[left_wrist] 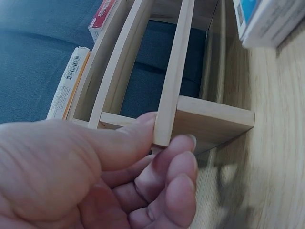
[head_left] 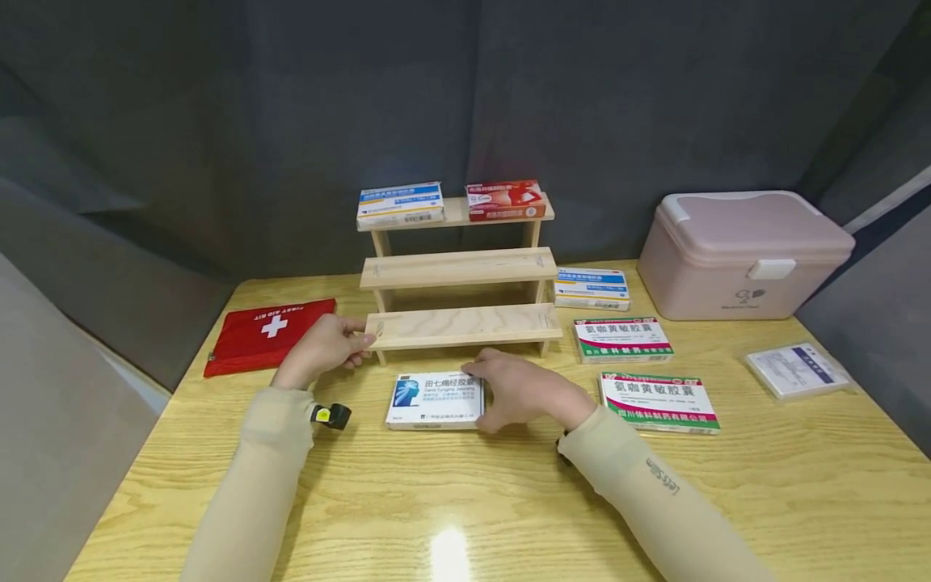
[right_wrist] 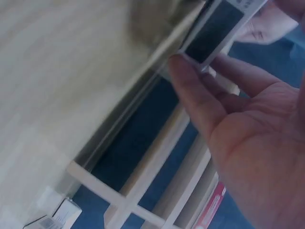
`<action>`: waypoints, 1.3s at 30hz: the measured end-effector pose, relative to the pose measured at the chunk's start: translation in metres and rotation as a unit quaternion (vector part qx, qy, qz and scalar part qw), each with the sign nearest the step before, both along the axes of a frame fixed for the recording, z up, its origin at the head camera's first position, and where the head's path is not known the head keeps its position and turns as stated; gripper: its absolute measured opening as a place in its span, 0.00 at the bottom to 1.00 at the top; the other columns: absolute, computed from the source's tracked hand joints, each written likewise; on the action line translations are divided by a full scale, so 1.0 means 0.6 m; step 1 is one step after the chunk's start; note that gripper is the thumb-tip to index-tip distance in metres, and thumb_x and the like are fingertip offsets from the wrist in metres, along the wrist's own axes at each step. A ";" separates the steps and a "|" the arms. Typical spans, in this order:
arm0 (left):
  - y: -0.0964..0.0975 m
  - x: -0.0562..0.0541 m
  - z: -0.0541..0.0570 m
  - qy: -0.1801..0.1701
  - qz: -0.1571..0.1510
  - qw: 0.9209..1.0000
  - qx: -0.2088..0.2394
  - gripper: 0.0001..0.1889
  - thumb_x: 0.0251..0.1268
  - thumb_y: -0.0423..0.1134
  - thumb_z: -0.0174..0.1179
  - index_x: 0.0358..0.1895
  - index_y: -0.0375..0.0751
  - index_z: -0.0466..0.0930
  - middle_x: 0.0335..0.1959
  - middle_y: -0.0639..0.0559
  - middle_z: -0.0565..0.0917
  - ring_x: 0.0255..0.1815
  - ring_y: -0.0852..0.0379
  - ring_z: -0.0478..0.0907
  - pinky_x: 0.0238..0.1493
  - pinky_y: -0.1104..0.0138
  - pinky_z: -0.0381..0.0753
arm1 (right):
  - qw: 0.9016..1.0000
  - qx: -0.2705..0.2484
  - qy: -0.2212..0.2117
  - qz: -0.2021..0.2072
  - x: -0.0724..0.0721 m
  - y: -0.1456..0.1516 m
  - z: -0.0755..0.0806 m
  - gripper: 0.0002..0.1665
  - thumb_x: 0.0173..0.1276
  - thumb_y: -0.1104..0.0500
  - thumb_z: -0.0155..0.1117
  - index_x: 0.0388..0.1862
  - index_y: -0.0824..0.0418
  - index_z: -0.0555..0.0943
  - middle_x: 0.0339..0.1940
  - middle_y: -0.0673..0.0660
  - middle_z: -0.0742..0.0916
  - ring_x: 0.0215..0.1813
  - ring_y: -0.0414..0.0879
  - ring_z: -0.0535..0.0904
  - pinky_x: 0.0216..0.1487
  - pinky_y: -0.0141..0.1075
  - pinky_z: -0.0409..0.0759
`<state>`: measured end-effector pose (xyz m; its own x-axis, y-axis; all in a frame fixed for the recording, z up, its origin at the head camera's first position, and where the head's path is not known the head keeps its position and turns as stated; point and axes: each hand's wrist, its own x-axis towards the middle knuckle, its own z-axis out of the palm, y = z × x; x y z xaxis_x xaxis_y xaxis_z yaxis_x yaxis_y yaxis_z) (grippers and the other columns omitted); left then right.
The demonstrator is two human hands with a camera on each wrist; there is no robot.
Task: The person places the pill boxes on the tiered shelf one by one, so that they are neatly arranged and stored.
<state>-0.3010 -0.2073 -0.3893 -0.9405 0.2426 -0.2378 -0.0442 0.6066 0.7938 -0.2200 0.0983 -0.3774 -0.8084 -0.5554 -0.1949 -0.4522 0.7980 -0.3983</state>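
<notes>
My left hand (head_left: 327,346) pinches the left end of the lowest step of a three-step wooden shelf (head_left: 465,323). In the left wrist view, thumb and fingers close around the end of that board (left_wrist: 167,109). My right hand (head_left: 520,390) grips the right end of a white medicine box (head_left: 436,402) with a blue head picture, in front of the shelf. Its end flap (right_wrist: 214,33) shows between the fingers in the right wrist view. Whether the box touches the table I cannot tell. A blue-and-white box (head_left: 400,206) and a red box (head_left: 505,200) stand on the top step.
A red first aid pouch (head_left: 272,335) lies left of the shelf. To the right lie a blue-and-white box (head_left: 591,289), two green-and-red boxes (head_left: 624,340) and a white pack (head_left: 796,372). A pink lidded case (head_left: 742,259) stands at the back right.
</notes>
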 end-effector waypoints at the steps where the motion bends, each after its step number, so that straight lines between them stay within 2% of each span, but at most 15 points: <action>1: 0.000 0.000 0.000 0.000 0.001 1.000 0.000 0.15 0.69 0.39 0.63 0.54 0.34 0.81 0.37 0.36 0.84 0.33 0.45 0.80 0.38 0.62 0.84 | 1.000 -0.010 -0.001 0.001 -0.001 0.005 0.004 0.49 0.52 0.51 0.78 0.72 0.61 0.69 0.62 0.56 0.75 0.49 0.46 0.74 0.52 0.39 0.75; 4: 0.000 0.000 0.001 0.002 0.001 1.000 -0.001 0.14 0.69 0.38 0.63 0.53 0.34 0.81 0.37 0.35 0.84 0.33 0.43 0.80 0.38 0.62 0.84 | 0.999 -0.043 -0.003 0.002 -0.004 0.020 0.018 0.48 0.54 0.50 0.78 0.72 0.59 0.70 0.66 0.57 0.74 0.54 0.49 0.77 0.53 0.43 0.77; 8: 0.000 0.000 0.002 0.008 0.000 1.000 0.000 0.13 0.69 0.38 0.63 0.51 0.34 0.82 0.37 0.34 0.84 0.34 0.42 0.81 0.38 0.61 0.84 | 0.995 -0.096 0.032 0.006 -0.010 0.041 0.037 0.46 0.54 0.49 0.77 0.71 0.60 0.72 0.66 0.57 0.75 0.58 0.51 0.78 0.57 0.46 0.77; 12: -0.002 -0.002 0.002 0.015 -0.010 1.000 0.003 0.13 0.70 0.37 0.62 0.52 0.32 0.81 0.37 0.34 0.83 0.33 0.43 0.81 0.38 0.59 0.84 | 0.984 -0.165 0.071 -0.010 -0.020 0.056 0.056 0.44 0.54 0.49 0.78 0.69 0.60 0.74 0.66 0.55 0.77 0.61 0.49 0.77 0.59 0.46 0.77; 15: -0.003 -0.004 0.001 0.019 -0.016 1.000 0.003 0.14 0.70 0.37 0.62 0.52 0.32 0.82 0.36 0.34 0.84 0.32 0.44 0.80 0.38 0.61 0.84 | 0.974 -0.213 0.079 -0.020 -0.032 0.060 0.074 0.44 0.55 0.52 0.78 0.69 0.61 0.73 0.68 0.57 0.76 0.61 0.50 0.79 0.59 0.47 0.77; 19: -0.004 -0.005 0.000 0.015 -0.011 1.000 0.000 0.14 0.70 0.38 0.62 0.52 0.34 0.82 0.37 0.36 0.84 0.33 0.44 0.81 0.37 0.64 0.83 | 0.968 -0.235 0.091 -0.022 -0.057 0.057 0.110 0.44 0.56 0.53 0.78 0.70 0.62 0.72 0.69 0.58 0.75 0.63 0.50 0.77 0.62 0.47 0.75; 22: -0.004 -0.005 0.001 0.011 -0.008 1.000 -0.005 0.15 0.70 0.38 0.62 0.54 0.33 0.81 0.38 0.36 0.84 0.35 0.43 0.81 0.37 0.64 0.84 | 0.968 -0.228 0.095 -0.027 -0.084 0.055 0.136 0.44 0.56 0.53 0.78 0.70 0.61 0.72 0.69 0.57 0.75 0.63 0.48 0.77 0.62 0.45 0.75; 25: -0.003 -0.006 0.000 0.010 -0.005 1.000 -0.002 0.17 0.69 0.38 0.63 0.56 0.31 0.79 0.37 0.35 0.84 0.35 0.42 0.82 0.37 0.63 0.84 | 0.970 -0.224 0.089 -0.037 -0.116 0.052 0.151 0.44 0.56 0.52 0.78 0.71 0.61 0.72 0.69 0.56 0.76 0.61 0.48 0.79 0.61 0.44 0.76; 29: -0.001 -0.007 -0.002 0.009 -0.004 1.000 0.007 0.19 0.69 0.37 0.63 0.58 0.28 0.78 0.36 0.34 0.84 0.32 0.45 0.81 0.37 0.61 0.84 | 0.969 -0.233 0.064 -0.057 -0.157 0.042 0.151 0.44 0.57 0.50 0.77 0.71 0.59 0.72 0.67 0.54 0.78 0.62 0.45 0.78 0.62 0.42 0.75; 34: -0.002 -0.005 -0.001 0.003 0.001 1.000 0.010 0.21 0.69 0.36 0.63 0.60 0.28 0.77 0.37 0.34 0.84 0.33 0.44 0.81 0.38 0.60 0.85 | 0.961 -0.268 0.019 -0.063 -0.195 0.022 0.130 0.43 0.57 0.50 0.78 0.70 0.58 0.73 0.64 0.54 0.80 0.63 0.46 0.77 0.61 0.41 0.76; 39: -0.004 -0.003 0.001 0.003 0.003 1.000 0.007 0.18 0.68 0.37 0.64 0.56 0.31 0.79 0.36 0.34 0.83 0.34 0.42 0.81 0.38 0.61 0.84 | 0.964 -0.260 0.015 -0.059 -0.223 -0.001 0.110 0.42 0.56 0.52 0.79 0.69 0.59 0.74 0.61 0.56 0.82 0.59 0.49 0.80 0.61 0.43 0.76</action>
